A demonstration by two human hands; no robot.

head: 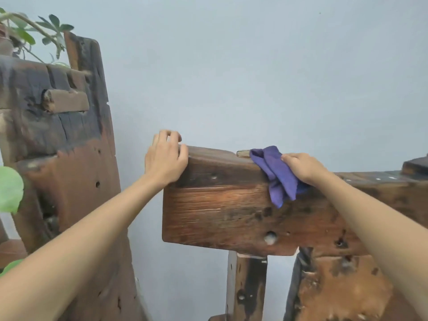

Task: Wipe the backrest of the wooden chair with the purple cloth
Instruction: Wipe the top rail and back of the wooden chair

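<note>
Your forearms reach in: left hand [165,158] grips the backrest [222,209] end; right hand [303,167] presses the purple cloth [276,176] on its top edge. The protruding peg [242,154] may snag the cloth, possibly.

under the right hand [303,169] part of the purple cloth [278,177] is covered, as is the strip of backrest [227,209] top beneath both. the left hand [165,159] hides the backrest's near corner, and its fingertips curl out of sight behind the top edge. right of the right hand the backrest runs off the frame, while below the hands the chair's posts are cut off.
</note>
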